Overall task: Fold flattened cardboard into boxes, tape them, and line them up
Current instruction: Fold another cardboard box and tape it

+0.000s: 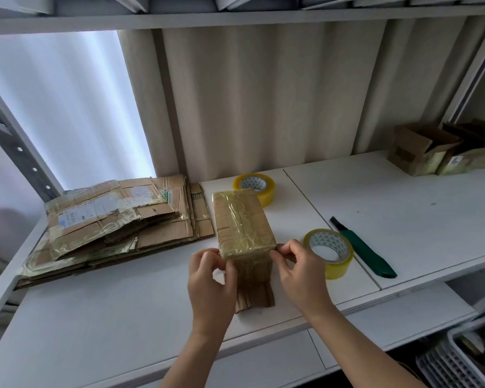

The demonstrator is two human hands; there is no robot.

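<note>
Here the left hand (212, 278) and right hand (300, 271) pinch the two near upper corners of a small cardboard box (242, 228) that stands near the front edge of the white shelf board (123, 317), roughly mid-width. Each hand has thumb and fingertips curled onto a corner, apparently to steady the box and press its glossy tape down over the near end. Just right of the box a yellowish packing-tape roll (329, 253) lies flat, kept within reach, with a green-handled utility knife (361, 247) beside it, probably for cutting tape. At the board's left edge a stack of flattened cardboard (109, 225) waits as the supply. A second tape roll (255, 187) sits behind the box by the back wall. In the far right corner, finished boxes (429, 149) stand side by side, seemingly the line-up.
</note>
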